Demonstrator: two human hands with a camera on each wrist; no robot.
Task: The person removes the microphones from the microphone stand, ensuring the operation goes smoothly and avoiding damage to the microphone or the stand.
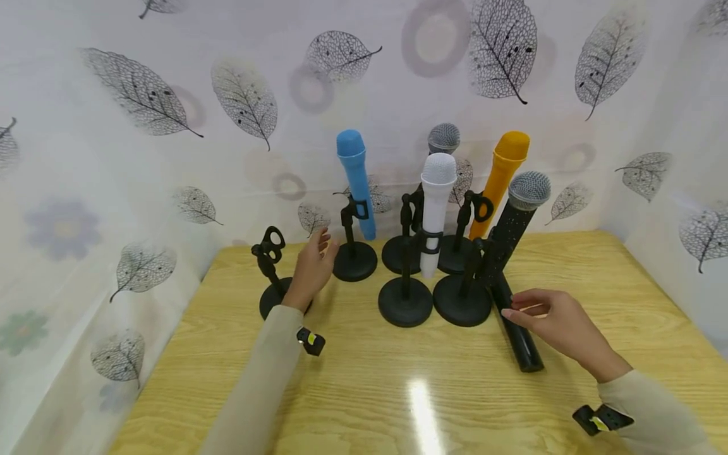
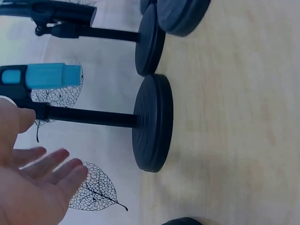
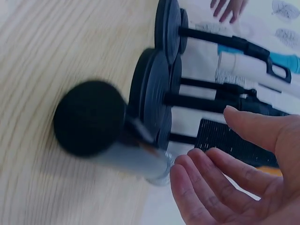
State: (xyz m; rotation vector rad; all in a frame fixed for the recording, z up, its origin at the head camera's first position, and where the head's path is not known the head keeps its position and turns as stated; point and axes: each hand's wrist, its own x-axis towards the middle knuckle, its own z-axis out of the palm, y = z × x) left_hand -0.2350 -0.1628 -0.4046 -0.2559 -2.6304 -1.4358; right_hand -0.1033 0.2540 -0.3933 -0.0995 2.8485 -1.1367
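My left hand (image 1: 314, 268), its fingers spread and holding nothing, is beside the stand of a blue microphone (image 1: 356, 174). In the left wrist view the thumb overlaps that stand's clip end, and the round black base (image 2: 154, 123) lies to the right. My right hand (image 1: 560, 325), fingers loosely bent and apart from the thumb, hovers beside a black microphone (image 1: 519, 335) lying on the table. The right wrist view shows this microphone's dark butt end and nothing in the palm. A speckled black microphone (image 1: 514, 227) with a silver head leans in a stand just beyond.
A white microphone (image 1: 436, 208), an orange microphone (image 1: 500, 177) and a grey-headed microphone (image 1: 444, 138) stand in black holders in the middle. At the left, an unfilled black stand (image 1: 267, 249) is partly behind my left forearm. A leaf-patterned cloth (image 1: 244, 183) hangs behind the wooden table (image 1: 352, 392).
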